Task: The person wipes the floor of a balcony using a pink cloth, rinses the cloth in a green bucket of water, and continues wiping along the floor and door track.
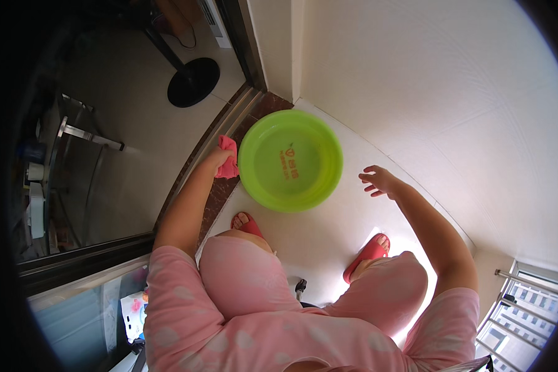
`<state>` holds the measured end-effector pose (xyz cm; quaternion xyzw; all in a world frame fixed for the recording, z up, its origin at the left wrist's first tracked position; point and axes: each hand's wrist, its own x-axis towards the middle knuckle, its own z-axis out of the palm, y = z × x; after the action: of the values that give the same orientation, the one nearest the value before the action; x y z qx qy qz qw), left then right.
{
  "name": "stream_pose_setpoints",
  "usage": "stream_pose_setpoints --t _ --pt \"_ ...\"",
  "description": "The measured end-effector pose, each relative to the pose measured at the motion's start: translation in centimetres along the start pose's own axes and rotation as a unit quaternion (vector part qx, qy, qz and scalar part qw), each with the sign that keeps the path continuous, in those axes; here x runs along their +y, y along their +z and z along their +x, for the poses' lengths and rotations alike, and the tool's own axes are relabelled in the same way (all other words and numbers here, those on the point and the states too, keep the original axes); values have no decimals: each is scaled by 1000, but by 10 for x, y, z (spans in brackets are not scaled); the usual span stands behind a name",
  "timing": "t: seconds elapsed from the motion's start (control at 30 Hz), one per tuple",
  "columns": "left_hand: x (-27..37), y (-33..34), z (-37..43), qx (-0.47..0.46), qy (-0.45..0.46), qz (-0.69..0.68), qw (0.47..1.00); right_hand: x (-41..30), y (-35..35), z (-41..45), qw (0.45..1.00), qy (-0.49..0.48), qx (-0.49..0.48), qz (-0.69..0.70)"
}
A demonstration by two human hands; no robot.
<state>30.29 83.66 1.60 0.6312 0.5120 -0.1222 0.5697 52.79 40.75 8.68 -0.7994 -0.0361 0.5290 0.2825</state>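
A round green plastic basin (pixel 260 186) rests on the floor in front of me, with red writing on its bottom. It seems to hold clear water, though the level is hard to judge. My left hand (pixel 219 157) grips a pink cloth (pixel 229 160) just left of the basin's rim, above the door sill. To the right of the basin, my right hand (pixel 377 181) is in the air with its fingers apart and nothing in them.
A sliding door track (pixel 235 118) and a dark red marble sill (pixel 219 197) run along the left. Beyond them stand a round black base (pixel 194 83) and a metal-legged frame (pixel 90 135). The white wall (pixel 414 93) closes the right side. A barred window (pixel 521 307) is at lower right.
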Motion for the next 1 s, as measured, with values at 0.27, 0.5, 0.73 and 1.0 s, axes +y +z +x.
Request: stream_pose_setpoints --t 0.27,0.5,0.73,1.0 --pt "0 27 -6 -116 -73 -152 979 21 45 78 985 31 -100 134" --pt "5 38 5 -103 -32 -190 976 30 80 119 944 21 -197 263" --pt "7 39 2 -127 -51 -221 966 40 81 110 938 -16 -145 316" --pt "38 60 -25 -140 -1 -191 972 76 65 71 911 -54 -121 390"
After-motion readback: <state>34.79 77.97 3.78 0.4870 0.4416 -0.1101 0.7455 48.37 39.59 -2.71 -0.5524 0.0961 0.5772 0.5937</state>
